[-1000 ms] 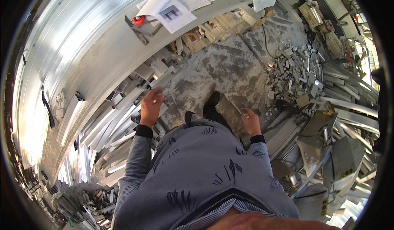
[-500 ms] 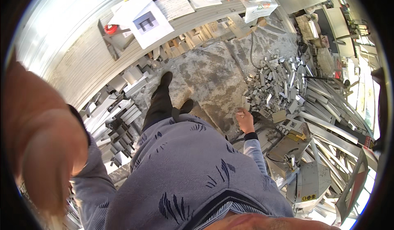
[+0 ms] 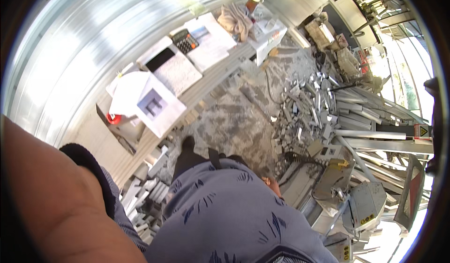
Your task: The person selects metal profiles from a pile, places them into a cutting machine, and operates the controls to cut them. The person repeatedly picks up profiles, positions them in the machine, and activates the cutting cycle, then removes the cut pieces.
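head view: i see left hand (image 3: 51, 197) looming large against left edge, close to lens; fingers hidden, so i cannot tell its grip. right hand (image 3: 272, 186) mostly hidden past blue-grey shirt (image 3: 225, 211); cannot tell grip there either. heap of metal offcuts (image 3: 304, 108) lies on floor (image 3: 229, 122) beyond right hand, near grey machine (image 3: 365, 206). bench (image 3: 91, 139) at upper left carries papers (image 3: 161, 106), calculator (image 3: 185, 41), crumpled cloth (image 3: 236, 23).
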The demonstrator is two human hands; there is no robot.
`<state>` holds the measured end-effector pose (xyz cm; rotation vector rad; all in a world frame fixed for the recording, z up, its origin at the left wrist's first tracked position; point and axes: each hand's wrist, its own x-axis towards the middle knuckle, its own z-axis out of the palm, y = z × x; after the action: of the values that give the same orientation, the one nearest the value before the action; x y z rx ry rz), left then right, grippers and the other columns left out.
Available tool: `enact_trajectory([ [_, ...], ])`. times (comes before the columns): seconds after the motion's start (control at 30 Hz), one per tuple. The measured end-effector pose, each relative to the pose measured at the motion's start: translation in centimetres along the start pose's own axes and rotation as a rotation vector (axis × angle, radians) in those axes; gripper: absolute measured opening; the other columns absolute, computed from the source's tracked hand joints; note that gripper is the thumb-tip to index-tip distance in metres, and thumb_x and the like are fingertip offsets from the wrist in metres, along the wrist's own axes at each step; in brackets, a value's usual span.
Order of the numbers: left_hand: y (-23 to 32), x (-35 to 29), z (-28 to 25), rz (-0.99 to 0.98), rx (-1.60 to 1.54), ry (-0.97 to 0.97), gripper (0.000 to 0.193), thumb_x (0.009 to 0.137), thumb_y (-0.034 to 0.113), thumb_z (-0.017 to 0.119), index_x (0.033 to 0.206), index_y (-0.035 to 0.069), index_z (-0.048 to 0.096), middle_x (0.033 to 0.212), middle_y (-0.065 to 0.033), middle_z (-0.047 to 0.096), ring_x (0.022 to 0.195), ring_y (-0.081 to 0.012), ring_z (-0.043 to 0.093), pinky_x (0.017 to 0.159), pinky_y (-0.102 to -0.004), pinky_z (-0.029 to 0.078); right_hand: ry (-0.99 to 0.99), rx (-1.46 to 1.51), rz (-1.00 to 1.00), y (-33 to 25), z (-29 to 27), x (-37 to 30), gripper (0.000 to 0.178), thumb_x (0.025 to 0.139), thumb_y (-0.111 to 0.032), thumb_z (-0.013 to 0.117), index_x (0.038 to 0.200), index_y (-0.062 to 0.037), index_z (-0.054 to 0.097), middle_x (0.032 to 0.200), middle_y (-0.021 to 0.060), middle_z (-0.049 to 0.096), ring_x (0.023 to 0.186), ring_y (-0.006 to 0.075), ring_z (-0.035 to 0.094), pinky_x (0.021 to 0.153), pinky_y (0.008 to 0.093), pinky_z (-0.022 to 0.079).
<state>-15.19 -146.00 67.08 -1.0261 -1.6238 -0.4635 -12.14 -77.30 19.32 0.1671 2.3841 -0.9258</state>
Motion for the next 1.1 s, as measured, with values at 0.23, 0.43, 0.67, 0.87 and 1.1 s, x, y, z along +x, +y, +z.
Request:
enact_trajectory([
  [0.23, -4.0, 0.3, -0.7, 0.052, -0.049, 0.015, 0.042, 0.098, 0.015, 0.073, 0.137, 0.001, 0.066, 0.127, -0.0136, 0.07, 0.115, -0.0271, 0.068, 0.103, -0.0425, 0.055, -0.118, -0.19, -0.102, 6.5, -0.1, 7.4, 0.048, 0.106, -0.034, 0.056, 0.141, -0.0026, 0.064, 0.104, 0.0217, 0.076, 0.098, 0.0476, 0.068, 0.081, 0.0517, 0.053],
  [0.43, -4.3, 5.1, -0.6, 0.116, -0.066, 0.038, 0.041, 0.098, 0.013, 0.072, 0.136, 0.0, 0.066, 0.126, -0.0129, 0.07, 0.113, -0.0263, 0.068, 0.103, -0.042, 0.055, -0.118, -0.044, 0.141, -3.1, -5.3, 18.2, 0.042, 0.111, -0.032, 0.053, 0.144, -0.0073, 0.063, 0.099, 0.0142, 0.07, 0.089, 0.0348, 0.062, 0.077, 0.0498, 0.05],
  [0.67, -0.6, 7.5, 1.1, 0.105, 0.048, -0.031, 0.04, 0.098, 0.012, 0.072, 0.136, 0.0, 0.066, 0.124, -0.0121, 0.07, 0.111, -0.0255, 0.068, 0.102, -0.0415, 0.054, -0.046, 0.108, 0.187, -2.8, -7.6, 17.4, 0.031, 0.111, -0.023, 0.056, 0.133, -0.0042, 0.067, 0.1, 0.01, 0.066, 0.079, 0.0255, 0.055, 0.071, 0.0465, 0.047],
  [0.87, -0.9, 8.0, 1.5, 0.148, 0.118, -0.117, 0.04, 0.098, 0.01, 0.071, 0.135, 0.0, 0.066, 0.123, -0.0114, 0.07, 0.11, -0.0247, 0.068, 0.102, -0.041, 0.054, -0.097, -0.139, 0.055, -5.6, -6.2, 16.0, 0.035, 0.101, -0.02, 0.065, 0.128, 0.001, 0.07, 0.11, 0.0214, 0.074, 0.096, 0.0335, 0.069, 0.08, 0.0475, 0.052],
  [1.1, -0.4, 6.4, 2.1, 0.145, 0.086, -0.216, 0.039, 0.098, 0.009, 0.07, 0.135, -0.001, 0.066, 0.122, -0.0106, 0.07, 0.108, -0.0238, 0.068, 0.102, -0.0405, 0.054, -0.18, -0.045, -0.044, -4.9, -4.2, 14.0, 0.046, 0.094, -0.022, 0.069, 0.135, -0.0013, 0.069, 0.11, 0.0162, 0.075, 0.092, 0.0261, 0.073, 0.077, 0.0438, 0.056],
])
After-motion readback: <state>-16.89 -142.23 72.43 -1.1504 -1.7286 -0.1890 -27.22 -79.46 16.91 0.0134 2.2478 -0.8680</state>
